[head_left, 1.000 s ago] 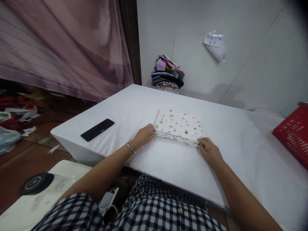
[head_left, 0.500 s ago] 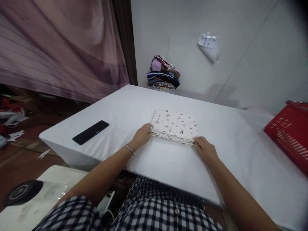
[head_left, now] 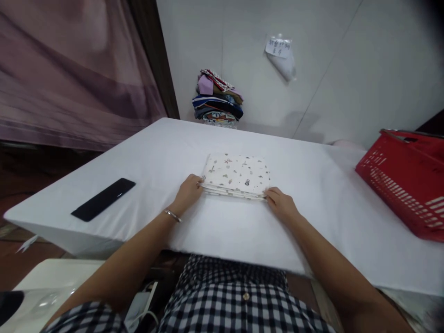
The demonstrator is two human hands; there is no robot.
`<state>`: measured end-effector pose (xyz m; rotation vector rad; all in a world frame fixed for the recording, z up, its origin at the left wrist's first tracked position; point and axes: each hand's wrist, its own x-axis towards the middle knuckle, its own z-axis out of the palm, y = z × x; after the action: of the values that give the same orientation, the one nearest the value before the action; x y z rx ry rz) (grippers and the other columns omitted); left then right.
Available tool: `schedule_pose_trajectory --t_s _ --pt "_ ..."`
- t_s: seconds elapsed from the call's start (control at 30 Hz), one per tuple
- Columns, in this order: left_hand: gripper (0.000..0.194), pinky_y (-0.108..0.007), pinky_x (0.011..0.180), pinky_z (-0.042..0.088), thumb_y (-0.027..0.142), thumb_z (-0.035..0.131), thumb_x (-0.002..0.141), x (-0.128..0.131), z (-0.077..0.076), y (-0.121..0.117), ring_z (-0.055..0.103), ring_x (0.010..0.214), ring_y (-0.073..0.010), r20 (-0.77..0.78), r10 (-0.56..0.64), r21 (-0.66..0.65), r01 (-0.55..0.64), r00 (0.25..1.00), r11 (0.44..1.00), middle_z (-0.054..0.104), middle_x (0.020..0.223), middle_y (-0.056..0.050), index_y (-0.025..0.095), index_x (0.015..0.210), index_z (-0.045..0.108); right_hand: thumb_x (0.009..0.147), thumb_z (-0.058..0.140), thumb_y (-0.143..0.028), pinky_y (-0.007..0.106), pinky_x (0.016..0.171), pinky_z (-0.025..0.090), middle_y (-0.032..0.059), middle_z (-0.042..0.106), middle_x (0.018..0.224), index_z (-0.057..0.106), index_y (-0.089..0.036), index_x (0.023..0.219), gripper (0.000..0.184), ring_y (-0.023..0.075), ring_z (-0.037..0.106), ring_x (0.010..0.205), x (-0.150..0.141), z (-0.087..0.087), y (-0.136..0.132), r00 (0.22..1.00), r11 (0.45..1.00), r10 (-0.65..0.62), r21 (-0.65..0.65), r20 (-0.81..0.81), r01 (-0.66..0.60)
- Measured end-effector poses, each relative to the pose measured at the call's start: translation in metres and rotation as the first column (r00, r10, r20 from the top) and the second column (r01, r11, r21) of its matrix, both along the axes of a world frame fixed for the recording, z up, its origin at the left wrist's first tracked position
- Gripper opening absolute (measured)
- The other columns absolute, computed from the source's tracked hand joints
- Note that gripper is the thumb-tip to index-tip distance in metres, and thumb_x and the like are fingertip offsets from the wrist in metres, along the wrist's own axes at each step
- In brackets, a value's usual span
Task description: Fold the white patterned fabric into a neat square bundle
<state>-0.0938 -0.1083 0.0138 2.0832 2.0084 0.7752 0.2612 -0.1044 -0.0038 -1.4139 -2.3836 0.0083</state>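
Observation:
A folded white cloth (head_left: 237, 172) with small printed motifs lies flat on the white-covered table (head_left: 222, 226), its layered folds facing me. My left hand (head_left: 190, 189) pinches its near left corner between thumb and fingers; a silver bracelet sits on that wrist. At the near right corner, my right hand (head_left: 280, 202) grips the edge the same way. Parts of the fingertips are hidden by the cloth.
Left on the table is a flat black slab (head_left: 104, 199). A red basket (head_left: 405, 182) stands at the right. Folded fabrics (head_left: 218, 99) are piled by the back wall, under a taped note (head_left: 279, 48). A pinkish curtain (head_left: 69, 69) hangs at left.
The camera view has turned to the right, so everything appears shifted left and more of the red basket shows. Both hands keep hold of the cloth's near corners.

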Motion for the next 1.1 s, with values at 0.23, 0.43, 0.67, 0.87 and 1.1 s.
schedule_pose_trajectory --t_s 0.23,0.43,0.67,0.87,1.1 --pt "0.019 -0.03 0.073 0.046 0.018 0.047 0.068 -0.008 0.002 0.001 0.054 0.075 -0.0171 0.04 -0.004 0.024 0.003 0.999 1.0 0.058 0.083 -0.004 0.018 0.083 0.059 0.089 0.042 -0.024 0.026 0.069 0.047 0.0035 0.06 0.111 0.059 -0.025 0.11 0.027 0.016 0.06 0.087 -0.005 0.007 0.002 0.996 1.0 -0.016 0.007 -0.086 0.016" --pt "0.017 -0.031 0.073 0.046 0.019 0.048 0.068 -0.008 -0.003 0.003 0.053 0.074 -0.0168 0.043 -0.006 0.031 0.004 0.999 1.0 0.056 0.081 -0.004 0.018 0.081 0.059 0.089 0.043 -0.025 0.026 0.072 0.048 0.0037 0.06 0.111 0.061 -0.025 0.108 0.026 0.0157 0.06 0.089 -0.003 0.006 0.0 0.996 1.0 0.01 -0.021 -0.089 -0.012" --pt "0.018 -0.029 0.073 0.047 0.019 0.048 0.068 -0.008 -0.01 0.002 0.052 0.073 -0.0156 0.123 0.003 0.069 -0.012 0.992 0.998 0.054 0.087 -0.005 0.018 0.083 0.058 0.093 0.038 -0.027 0.029 0.077 0.048 0.0035 0.057 0.118 0.058 -0.026 0.115 0.03 0.0157 0.06 0.092 -0.001 0.003 -0.004 0.995 0.996 0.051 -0.07 -0.084 -0.057" --pt "0.02 -0.028 0.073 0.047 0.02 0.048 0.068 -0.01 -0.014 0.001 0.052 0.072 -0.0143 0.156 -0.014 0.083 0.001 0.988 0.997 0.055 0.089 -0.003 0.019 0.086 0.057 0.09 0.042 -0.031 0.03 0.076 0.049 0.0058 0.052 0.126 0.05 -0.026 0.124 0.035 0.0175 0.058 0.098 0.004 0.007 -0.008 0.995 0.988 0.103 -0.114 0.003 -0.103" --pt "0.026 -0.027 0.071 0.049 0.027 0.05 0.07 -0.016 -0.02 0.0 0.054 0.073 -0.0125 0.235 -0.092 0.085 0.074 0.968 0.994 0.053 0.107 -0.006 0.018 0.093 0.058 0.091 0.04 -0.024 0.033 0.078 0.049 0.01 0.053 0.125 0.05 -0.022 0.124 0.035 0.0211 0.057 0.102 -0.003 0.009 -0.003 0.982 0.995 0.066 -0.089 0.179 -0.051"
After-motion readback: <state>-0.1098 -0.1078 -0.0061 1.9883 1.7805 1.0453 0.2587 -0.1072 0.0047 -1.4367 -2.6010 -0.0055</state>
